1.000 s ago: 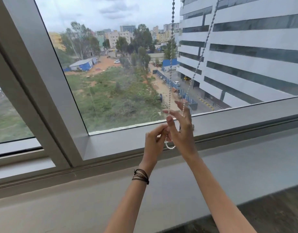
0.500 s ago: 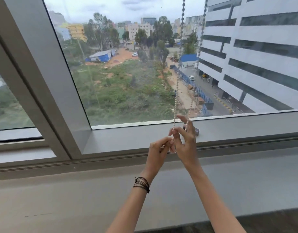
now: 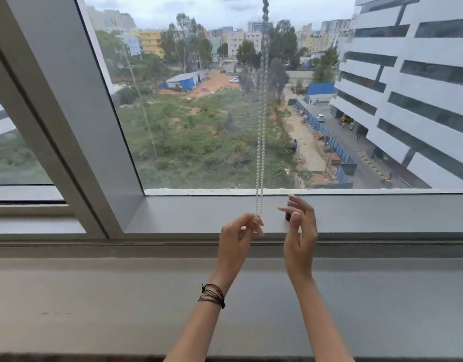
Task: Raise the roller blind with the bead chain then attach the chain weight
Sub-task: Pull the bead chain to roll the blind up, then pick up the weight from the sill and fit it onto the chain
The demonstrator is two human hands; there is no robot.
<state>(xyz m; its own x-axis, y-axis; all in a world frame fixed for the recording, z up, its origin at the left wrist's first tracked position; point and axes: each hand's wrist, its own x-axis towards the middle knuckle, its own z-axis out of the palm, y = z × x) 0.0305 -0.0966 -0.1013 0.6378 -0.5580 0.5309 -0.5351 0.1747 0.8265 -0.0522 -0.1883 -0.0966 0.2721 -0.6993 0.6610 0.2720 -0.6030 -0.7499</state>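
A white bead chain [image 3: 260, 142] hangs straight down in front of the window glass, its two strands close together. My left hand [image 3: 238, 237], with dark cords round the wrist, pinches the bottom loop of the chain between thumb and fingertips just above the sill. My right hand [image 3: 299, 231] is a little to the right, apart from the chain, and holds a small dark piece, the chain weight [image 3: 290, 212], in its curled fingers. The roller blind itself is out of view above.
A grey window frame ledge [image 3: 382, 212] runs behind the hands, with a wide grey sill [image 3: 120, 296] below it. A thick slanted mullion [image 3: 63, 113] stands at the left. Buildings and a green lot lie beyond the glass.
My hands were together on the chain's bottom loop; now my right hand has drawn off to the right with the dark piece. The two strands hang closer together. The view has tilted upward.
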